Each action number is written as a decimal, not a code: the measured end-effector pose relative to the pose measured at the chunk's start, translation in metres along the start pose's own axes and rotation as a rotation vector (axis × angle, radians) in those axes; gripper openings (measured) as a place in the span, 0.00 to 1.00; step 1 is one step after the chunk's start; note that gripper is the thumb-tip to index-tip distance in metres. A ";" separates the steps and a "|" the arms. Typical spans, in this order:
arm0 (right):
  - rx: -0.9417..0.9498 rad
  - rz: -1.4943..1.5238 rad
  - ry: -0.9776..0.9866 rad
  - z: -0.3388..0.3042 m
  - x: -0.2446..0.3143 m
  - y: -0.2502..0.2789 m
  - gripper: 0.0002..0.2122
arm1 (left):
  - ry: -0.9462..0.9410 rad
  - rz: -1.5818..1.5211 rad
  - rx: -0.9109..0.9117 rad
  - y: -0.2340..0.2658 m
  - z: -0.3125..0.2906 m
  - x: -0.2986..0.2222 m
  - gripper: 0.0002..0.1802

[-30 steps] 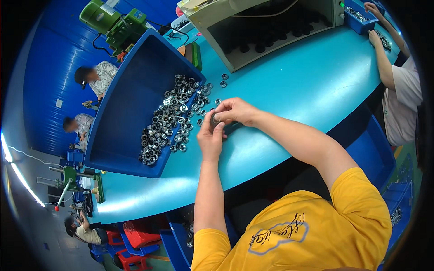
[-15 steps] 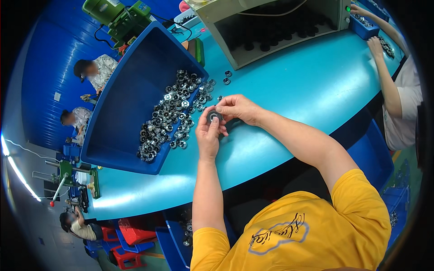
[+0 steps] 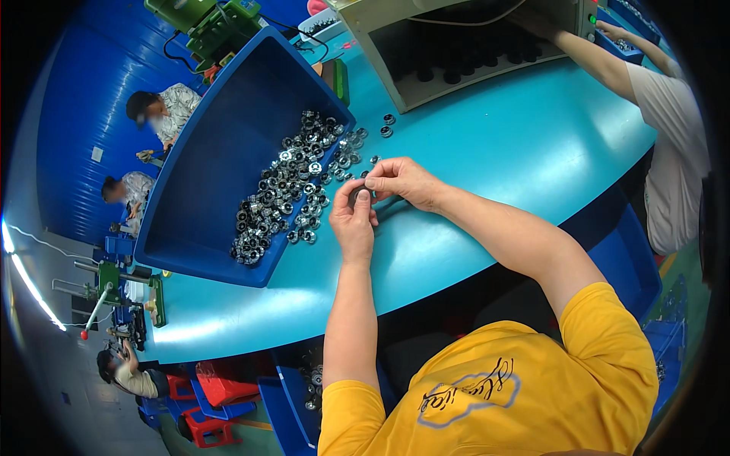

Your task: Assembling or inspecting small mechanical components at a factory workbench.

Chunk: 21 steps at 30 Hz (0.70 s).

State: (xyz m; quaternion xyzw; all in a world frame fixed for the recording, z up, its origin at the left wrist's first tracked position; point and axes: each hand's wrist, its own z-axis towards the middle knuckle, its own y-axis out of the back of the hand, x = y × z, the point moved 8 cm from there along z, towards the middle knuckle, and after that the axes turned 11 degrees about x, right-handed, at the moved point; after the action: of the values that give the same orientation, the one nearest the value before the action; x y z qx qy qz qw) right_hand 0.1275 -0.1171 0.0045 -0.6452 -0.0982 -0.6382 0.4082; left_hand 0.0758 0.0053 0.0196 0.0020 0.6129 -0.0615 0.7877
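Between my two hands, over the turquoise table, is a small dark round part (image 3: 359, 195). My left hand (image 3: 353, 220) is closed on it, the thumb lying across its face. My right hand (image 3: 401, 182) pinches at its upper edge; whether a second small piece sits in those fingertips is hidden. Just left of my hands, many shiny metal and black round parts (image 3: 293, 182) lie heaped at the open side of a big blue bin (image 3: 205, 163), some spilling onto the table (image 3: 471, 171). Two more round parts (image 3: 388, 125) stand apart beyond my right hand.
A cream metal box (image 3: 403, 95) holding rows of black round pieces stands at the far side. A co-worker's arm (image 3: 601, 64) reaches into it from the right. Behind the bin is a green machine (image 3: 209, 34). Other people sit at the left; red stools (image 3: 209, 429) stand below.
The co-worker at the right has moved an arm from the table up into the cream box. My hands stay nearly in place, the dark part now turned more edge-on.
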 end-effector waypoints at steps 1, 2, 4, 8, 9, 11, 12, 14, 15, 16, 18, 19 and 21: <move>0.005 0.017 0.006 0.000 0.000 0.000 0.09 | 0.001 -0.031 -0.002 -0.002 0.001 -0.001 0.10; 0.008 0.034 0.012 0.000 0.001 0.001 0.09 | 0.004 -0.062 -0.005 -0.003 0.001 -0.002 0.10; 0.010 0.018 -0.005 -0.001 0.001 0.002 0.09 | 0.023 -0.133 0.002 -0.003 0.002 0.001 0.10; 0.030 -0.070 -0.060 -0.001 -0.002 -0.005 0.12 | 0.037 -0.033 0.003 0.012 0.001 0.008 0.11; 0.040 -0.086 -0.064 0.000 -0.001 -0.008 0.13 | 0.044 -0.013 0.001 0.016 0.000 0.009 0.11; 0.036 -0.030 -0.052 0.001 -0.001 -0.008 0.14 | 0.025 -0.090 0.033 0.009 0.001 0.008 0.13; 0.031 -0.003 -0.047 0.000 -0.001 -0.006 0.14 | 0.013 -0.114 0.057 0.002 0.002 0.004 0.15; -0.008 -0.008 -0.004 0.001 0.002 0.005 0.15 | -0.004 -0.075 0.132 -0.012 0.003 -0.005 0.27; -0.028 -0.010 0.019 0.001 0.003 0.010 0.15 | -0.004 -0.009 0.122 -0.013 0.002 -0.006 0.27; -0.028 0.009 0.020 0.000 0.001 0.011 0.15 | -0.003 0.057 0.113 -0.014 0.002 -0.006 0.27; -0.028 -0.010 -0.012 0.002 0.001 0.007 0.15 | -0.011 0.172 0.104 -0.011 0.001 -0.005 0.28; -0.029 -0.019 -0.028 0.002 0.001 0.006 0.15 | -0.005 0.197 0.098 -0.009 0.000 -0.003 0.28; -0.020 -0.070 -0.012 0.001 0.004 -0.003 0.15 | 0.008 0.246 0.085 -0.009 -0.002 0.000 0.28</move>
State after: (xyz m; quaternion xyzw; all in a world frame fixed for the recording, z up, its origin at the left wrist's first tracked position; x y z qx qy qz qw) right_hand 0.1266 -0.1163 0.0098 -0.6494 -0.1169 -0.6492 0.3783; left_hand 0.0732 -0.0037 0.0197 0.1107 0.6082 0.0098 0.7860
